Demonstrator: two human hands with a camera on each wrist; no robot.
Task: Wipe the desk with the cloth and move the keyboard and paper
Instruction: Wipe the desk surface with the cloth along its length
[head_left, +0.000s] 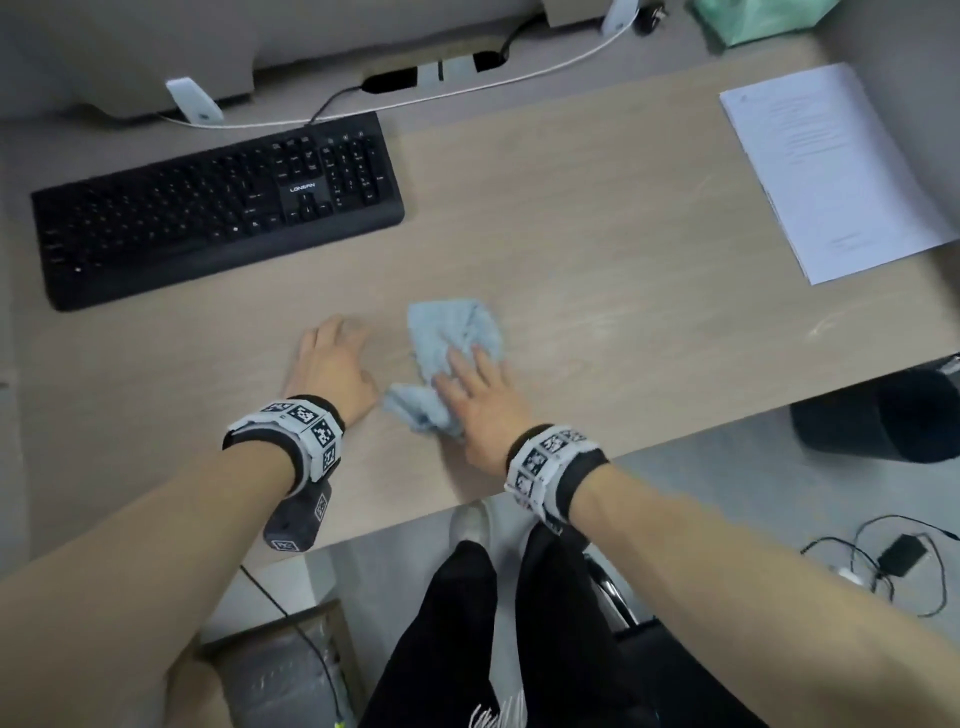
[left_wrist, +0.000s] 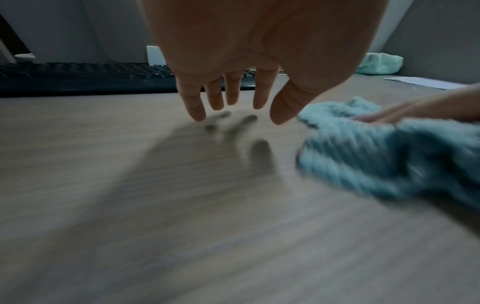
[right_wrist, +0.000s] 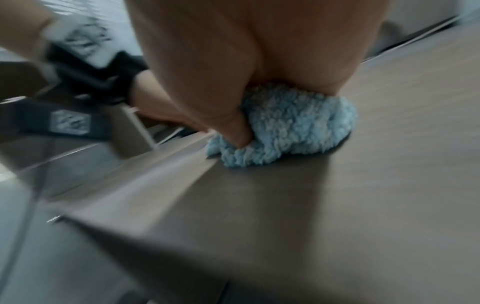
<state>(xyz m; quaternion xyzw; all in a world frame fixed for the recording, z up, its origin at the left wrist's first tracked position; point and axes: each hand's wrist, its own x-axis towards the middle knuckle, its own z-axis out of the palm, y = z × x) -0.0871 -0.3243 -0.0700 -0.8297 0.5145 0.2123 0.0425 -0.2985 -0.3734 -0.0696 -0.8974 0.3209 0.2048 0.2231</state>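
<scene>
1 cloth (head_left: 457, 358) under flat right hand (head_left: 480, 402), left hand (head_left: 332, 366) open, 1 keyboard (head_left: 218, 208), 1 paper (head_left: 831, 166) on desk (head_left: 597, 218).

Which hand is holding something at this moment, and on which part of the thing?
The right hand presses the blue cloth flat on the desk, covering its near part. The left hand holds nothing.

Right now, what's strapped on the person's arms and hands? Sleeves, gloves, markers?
Both forearms are bare, with no sleeves or gloves. The left hand and right hand each sit ahead of a black wrist band faced with white tiles printed with black square fiducial codes. Under the left wrist hangs a dark grey camera block carrying more such codes. The right band looks alike; no cables visible.
</scene>
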